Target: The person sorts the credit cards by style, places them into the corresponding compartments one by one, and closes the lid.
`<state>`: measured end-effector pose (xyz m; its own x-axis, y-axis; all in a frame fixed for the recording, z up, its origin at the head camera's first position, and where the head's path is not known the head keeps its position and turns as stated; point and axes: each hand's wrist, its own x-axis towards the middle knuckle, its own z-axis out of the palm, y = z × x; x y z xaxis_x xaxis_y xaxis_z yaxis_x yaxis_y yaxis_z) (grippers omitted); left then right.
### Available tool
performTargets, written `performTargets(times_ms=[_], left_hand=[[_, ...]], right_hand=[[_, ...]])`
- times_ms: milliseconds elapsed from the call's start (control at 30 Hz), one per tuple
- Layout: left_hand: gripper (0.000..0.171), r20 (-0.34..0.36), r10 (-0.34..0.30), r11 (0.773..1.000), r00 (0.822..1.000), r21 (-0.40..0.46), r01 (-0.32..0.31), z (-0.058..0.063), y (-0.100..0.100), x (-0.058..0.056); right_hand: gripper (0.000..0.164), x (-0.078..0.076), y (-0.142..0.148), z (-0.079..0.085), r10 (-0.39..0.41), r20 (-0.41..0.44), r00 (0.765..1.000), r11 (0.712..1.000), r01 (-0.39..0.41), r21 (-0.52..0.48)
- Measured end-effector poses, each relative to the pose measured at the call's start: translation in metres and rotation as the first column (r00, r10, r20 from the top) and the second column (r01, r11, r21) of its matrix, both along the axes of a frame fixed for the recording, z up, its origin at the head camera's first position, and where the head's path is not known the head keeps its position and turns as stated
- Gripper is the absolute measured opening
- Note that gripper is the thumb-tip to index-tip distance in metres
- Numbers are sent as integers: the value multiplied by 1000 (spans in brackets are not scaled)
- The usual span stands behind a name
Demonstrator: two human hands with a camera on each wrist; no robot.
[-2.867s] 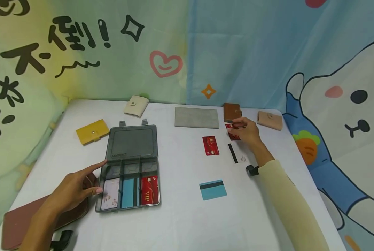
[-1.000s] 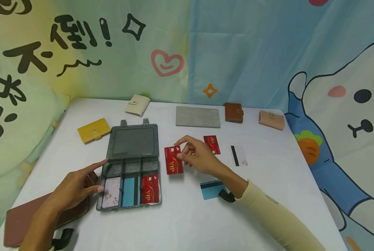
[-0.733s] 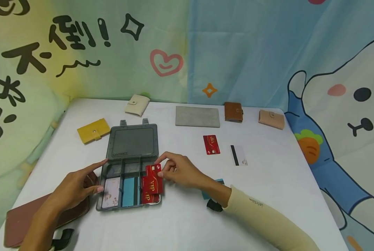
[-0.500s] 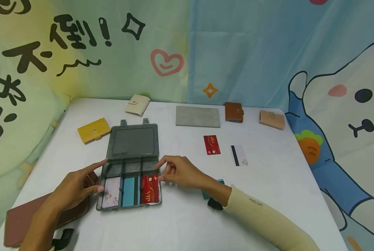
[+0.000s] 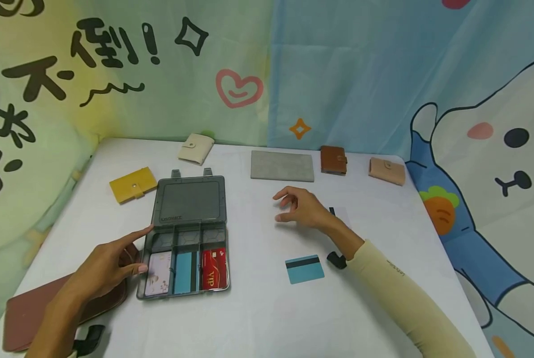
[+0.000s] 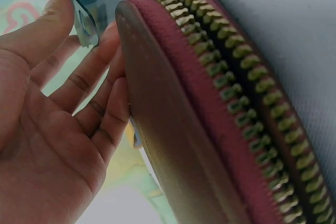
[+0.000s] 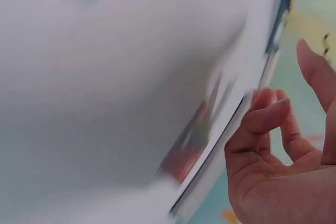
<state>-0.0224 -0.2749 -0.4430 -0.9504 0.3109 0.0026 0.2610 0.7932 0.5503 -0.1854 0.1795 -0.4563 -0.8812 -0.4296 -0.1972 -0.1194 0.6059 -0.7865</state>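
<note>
My left hand [image 5: 103,263] rests at the left side of a grey plastic compartment box [image 5: 157,231] with its lid laid back. Its thumb and index finger touch the box edge, spread apart; in the left wrist view the fingers look fairly straight. Front compartments hold a pale patterned card [image 5: 158,273], a blue striped card [image 5: 185,272] and a red VIP card [image 5: 214,268]. My right hand [image 5: 309,209] hovers over the table, thumb and index finger apart, holding nothing. It hides the spot of a loose red card; a blurred red patch [image 7: 181,163] shows in the right wrist view.
A blue card [image 5: 305,276] lies in front of my right wrist, and a partly hidden striped card [image 5: 341,217] behind it. Yellow [image 5: 133,185], cream [image 5: 196,149], grey [image 5: 282,166], brown [image 5: 333,160] and tan wallets [image 5: 387,171] line the back. A zippered purse [image 5: 34,313] lies under my left forearm.
My right hand carried a red card from near the brown wallet into the box's right front compartment, released it, and moved back rightward. My left hand stayed at the box.
</note>
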Motion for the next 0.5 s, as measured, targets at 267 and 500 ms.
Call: performTargets(times_ms=[267, 500], left_hand=[[86, 1, 0, 1000, 1000, -8, 0, 0, 0, 0], [86, -3, -5, 1000, 1000, -9, 5, 0, 0, 0]], right_hand=[[64, -25, 41, -9, -114, -92, 989, 936, 138, 325], [61, -29, 49, -10, -159, -56, 986, 909, 168, 382]])
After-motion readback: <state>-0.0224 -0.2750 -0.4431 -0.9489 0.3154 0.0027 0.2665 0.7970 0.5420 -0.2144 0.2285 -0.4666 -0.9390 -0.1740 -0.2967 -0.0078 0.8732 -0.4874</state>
